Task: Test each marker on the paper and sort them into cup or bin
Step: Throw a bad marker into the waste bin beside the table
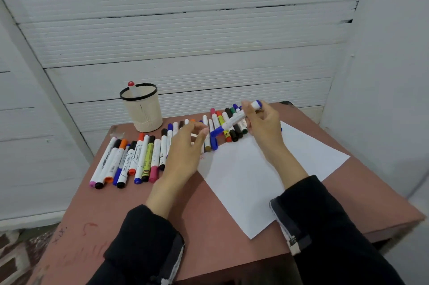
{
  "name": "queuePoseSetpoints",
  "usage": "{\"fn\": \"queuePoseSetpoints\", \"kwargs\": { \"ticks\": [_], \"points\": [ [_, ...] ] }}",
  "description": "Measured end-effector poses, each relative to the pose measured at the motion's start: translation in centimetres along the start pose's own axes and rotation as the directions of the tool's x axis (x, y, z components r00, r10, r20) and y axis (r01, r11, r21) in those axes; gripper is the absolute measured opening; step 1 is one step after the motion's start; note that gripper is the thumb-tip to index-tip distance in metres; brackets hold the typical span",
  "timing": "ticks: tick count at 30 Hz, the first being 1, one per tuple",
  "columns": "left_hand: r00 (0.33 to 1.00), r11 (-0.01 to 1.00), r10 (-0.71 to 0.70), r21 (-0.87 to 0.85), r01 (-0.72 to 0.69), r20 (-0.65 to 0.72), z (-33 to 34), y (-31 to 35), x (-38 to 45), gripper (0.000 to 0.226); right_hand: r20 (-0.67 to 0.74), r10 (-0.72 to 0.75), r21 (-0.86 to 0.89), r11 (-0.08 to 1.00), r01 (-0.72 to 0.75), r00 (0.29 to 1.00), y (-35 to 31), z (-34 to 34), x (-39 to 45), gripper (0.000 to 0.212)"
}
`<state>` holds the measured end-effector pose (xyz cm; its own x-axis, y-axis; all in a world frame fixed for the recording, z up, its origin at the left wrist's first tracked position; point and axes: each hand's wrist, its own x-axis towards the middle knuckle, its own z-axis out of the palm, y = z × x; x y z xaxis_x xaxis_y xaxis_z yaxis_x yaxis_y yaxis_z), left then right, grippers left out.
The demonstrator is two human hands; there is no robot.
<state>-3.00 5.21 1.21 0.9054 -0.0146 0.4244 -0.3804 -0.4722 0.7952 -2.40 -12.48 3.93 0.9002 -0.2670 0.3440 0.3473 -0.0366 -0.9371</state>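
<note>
My right hand (pixel 262 122) grips a white marker with a blue cap (pixel 232 122), held slanted above the row of markers, cap end pointing toward my left hand. My left hand (pixel 185 150) hovers just left of the cap with its fingers loosely extended and holds nothing. A long row of several markers (pixel 144 157) lies across the table from front left to back right. A white sheet of paper (pixel 267 175) lies under my right forearm. A cream cup with a black rim (pixel 144 108) stands at the back left and holds one red-capped marker (pixel 131 87).
The reddish-brown table (pixel 209 226) is small, with edges close on the left, right and front. A white panelled wall stands right behind it. No bin shows in this view.
</note>
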Motion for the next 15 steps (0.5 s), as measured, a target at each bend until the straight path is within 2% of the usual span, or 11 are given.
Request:
{"fn": "queuePoseSetpoints", "kwargs": {
  "ticks": [3, 6, 10, 12, 15],
  "points": [
    [0.994, 0.994, 0.101, 0.038, -0.103, 0.049, 3.4, 2.4, 0.7, 0.012, -0.073, -0.153, -0.215, 0.967, 0.135, 0.985, -2.0, -3.8, 0.0, 0.039],
    [0.974, 0.98, 0.18, 0.062, -0.19, 0.139, 8.7, 6.0, 1.2, 0.013, -0.129, -0.285, -0.543, 0.822, 0.173, 0.95, -3.8, -9.6, 0.2, 0.036],
    [0.934, 0.972, 0.213, 0.036, -0.233, 0.286, 16.8, 11.1, 0.1, 0.015, -0.159, -0.317, -0.809, 0.585, 0.061, 0.935, -5.3, -18.1, -0.7, 0.024],
    [0.903, 0.962, 0.239, 0.04, -0.27, 0.357, 20.6, 13.3, -1.0, 0.015, -0.197, -0.318, -0.871, 0.492, -0.016, 0.927, -5.5, -22.3, -1.6, 0.024],
    [0.868, 0.944, 0.244, 0.097, -0.315, 0.433, 25.0, 15.7, -2.9, 0.015, -0.262, -0.279, -0.9, 0.416, -0.129, 0.924, -4.3, -27.7, -3.3, 0.027]
  ]
}}
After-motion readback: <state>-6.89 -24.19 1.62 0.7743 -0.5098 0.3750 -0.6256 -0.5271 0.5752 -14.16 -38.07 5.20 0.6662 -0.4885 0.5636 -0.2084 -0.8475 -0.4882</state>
